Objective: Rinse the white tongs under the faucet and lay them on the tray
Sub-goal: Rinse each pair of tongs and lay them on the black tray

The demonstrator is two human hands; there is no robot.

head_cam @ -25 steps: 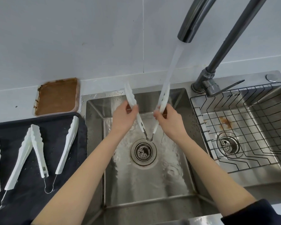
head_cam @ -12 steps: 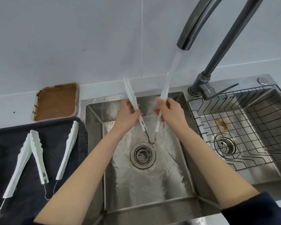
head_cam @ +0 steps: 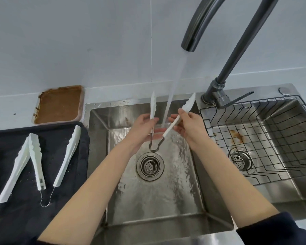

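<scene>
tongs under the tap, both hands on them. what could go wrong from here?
1. The stream falls between the arms of the held tongs, so the serrated tips may stay unrinsed.
2. Left hand and right hand are wet; the tongs could slip toward the drain.
3. The tray already holds tongs; space looks tight.

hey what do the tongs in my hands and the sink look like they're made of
Tongs: the arms look like matte white plastic, with scalloped, moulded edges; they join at a thin bent loop of what seems bare metal wire. Sink: likely stainless steel, brushed grey and reflective, with sharp folded corners; the wet floor glints under the water.
</scene>
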